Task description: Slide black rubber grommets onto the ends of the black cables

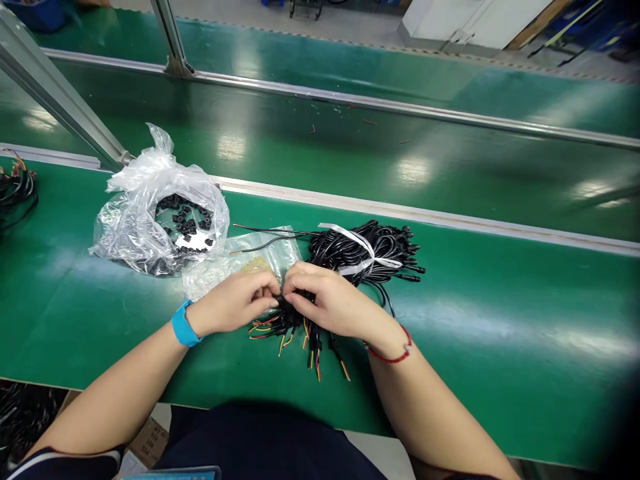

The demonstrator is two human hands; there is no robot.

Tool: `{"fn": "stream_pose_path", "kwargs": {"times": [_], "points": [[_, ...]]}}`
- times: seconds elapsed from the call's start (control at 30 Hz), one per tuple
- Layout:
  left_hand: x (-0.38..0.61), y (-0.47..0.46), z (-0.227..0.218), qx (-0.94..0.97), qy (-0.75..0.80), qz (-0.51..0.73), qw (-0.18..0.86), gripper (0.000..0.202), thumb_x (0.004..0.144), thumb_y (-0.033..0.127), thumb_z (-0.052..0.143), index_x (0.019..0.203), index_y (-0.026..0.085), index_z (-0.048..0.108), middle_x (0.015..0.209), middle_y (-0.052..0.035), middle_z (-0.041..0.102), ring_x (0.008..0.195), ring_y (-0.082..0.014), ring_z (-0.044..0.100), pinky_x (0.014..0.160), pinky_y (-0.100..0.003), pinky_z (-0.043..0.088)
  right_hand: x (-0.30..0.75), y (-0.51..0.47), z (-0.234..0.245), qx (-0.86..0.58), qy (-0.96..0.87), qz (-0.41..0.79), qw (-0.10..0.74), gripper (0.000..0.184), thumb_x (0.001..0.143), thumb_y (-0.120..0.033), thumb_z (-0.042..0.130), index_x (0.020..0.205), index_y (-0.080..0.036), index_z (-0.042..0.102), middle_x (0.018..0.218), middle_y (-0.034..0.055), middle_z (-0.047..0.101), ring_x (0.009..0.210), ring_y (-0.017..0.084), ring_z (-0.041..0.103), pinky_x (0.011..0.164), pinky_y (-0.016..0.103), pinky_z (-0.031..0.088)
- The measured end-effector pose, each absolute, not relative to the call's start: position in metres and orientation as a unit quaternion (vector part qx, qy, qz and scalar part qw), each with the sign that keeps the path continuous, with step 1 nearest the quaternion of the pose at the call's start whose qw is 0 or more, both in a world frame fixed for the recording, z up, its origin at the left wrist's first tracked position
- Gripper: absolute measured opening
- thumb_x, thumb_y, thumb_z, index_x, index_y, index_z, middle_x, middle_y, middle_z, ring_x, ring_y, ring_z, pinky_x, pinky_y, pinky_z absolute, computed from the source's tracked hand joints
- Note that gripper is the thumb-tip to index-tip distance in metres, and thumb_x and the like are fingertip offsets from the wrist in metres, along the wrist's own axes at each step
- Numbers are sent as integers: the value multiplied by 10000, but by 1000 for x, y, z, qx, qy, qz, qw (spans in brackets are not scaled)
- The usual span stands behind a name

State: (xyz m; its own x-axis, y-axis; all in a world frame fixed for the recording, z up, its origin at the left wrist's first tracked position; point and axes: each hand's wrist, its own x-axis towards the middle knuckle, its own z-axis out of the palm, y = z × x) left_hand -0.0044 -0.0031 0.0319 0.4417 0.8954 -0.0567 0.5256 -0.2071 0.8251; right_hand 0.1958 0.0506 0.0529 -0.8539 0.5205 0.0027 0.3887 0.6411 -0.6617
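Note:
My left hand (239, 301) and my right hand (325, 299) meet over the near green table (500, 313), fingers pinched together on the black ends of a cable bundle (365, 253). The bundle is black, tied with a white strip, and lies just behind my right hand. Stripped red, yellow and orange wire ends (300, 340) fan out under my hands toward me. A blue band is on my left wrist, a red string on my right. What exactly sits between my fingertips is hidden.
A crumpled clear plastic bag (150, 207) with several small black parts lies at the left. A flat clear bag (240, 263) lies behind my left hand. More cables (17, 190) sit at the far left edge. A green conveyor belt (350, 147) with metal rails runs behind.

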Motion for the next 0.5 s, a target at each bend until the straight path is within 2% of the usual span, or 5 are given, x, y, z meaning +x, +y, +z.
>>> {"fn": "stream_pose_path", "kwargs": {"times": [0.07, 0.13, 0.27, 0.37, 0.5], "points": [[4, -7, 28, 778, 450, 174, 402, 62, 847, 133, 536, 815, 185, 543, 700, 26, 576, 637, -124, 531, 610, -258, 399, 195, 55, 58, -260, -921, 281, 67, 131, 895, -144, 493, 887, -169, 621, 897, 49, 617, 875, 163, 547, 810, 289, 438], [9, -10, 24, 805, 437, 144, 374, 77, 847, 128, 522, 800, 187, 539, 716, 14, 593, 660, -143, 545, 616, -271, 393, 186, 64, 59, -314, -931, 171, 66, 161, 908, -149, 470, 960, -147, 622, 938, 82, 628, 920, 199, 539, 833, 323, 421], [9, -11, 20, 824, 434, 129, 341, 50, 854, 165, 534, 815, 184, 560, 750, -9, 622, 689, -168, 576, 631, -285, 410, 158, 90, 48, -388, -921, -38, 23, 226, 904, -103, 412, 966, -111, 629, 974, 139, 643, 885, 251, 535, 739, 363, 369], [4, -9, 21, 831, 420, 125, 342, 73, 857, 169, 538, 807, 183, 590, 775, -15, 646, 708, -167, 596, 646, -279, 426, 142, 105, 42, -386, -920, -70, -9, 235, 889, -82, 417, 892, -111, 650, 900, 143, 662, 863, 256, 548, 719, 360, 335], [-12, -4, 28, 824, 438, 136, 333, 95, 862, 175, 533, 834, 185, 623, 806, -25, 666, 728, -172, 609, 650, -282, 435, 142, 102, 42, -407, -912, -11, 37, 251, 938, -205, 435, 913, -142, 676, 867, 100, 685, 800, 212, 575, 718, 332, 346]]}}
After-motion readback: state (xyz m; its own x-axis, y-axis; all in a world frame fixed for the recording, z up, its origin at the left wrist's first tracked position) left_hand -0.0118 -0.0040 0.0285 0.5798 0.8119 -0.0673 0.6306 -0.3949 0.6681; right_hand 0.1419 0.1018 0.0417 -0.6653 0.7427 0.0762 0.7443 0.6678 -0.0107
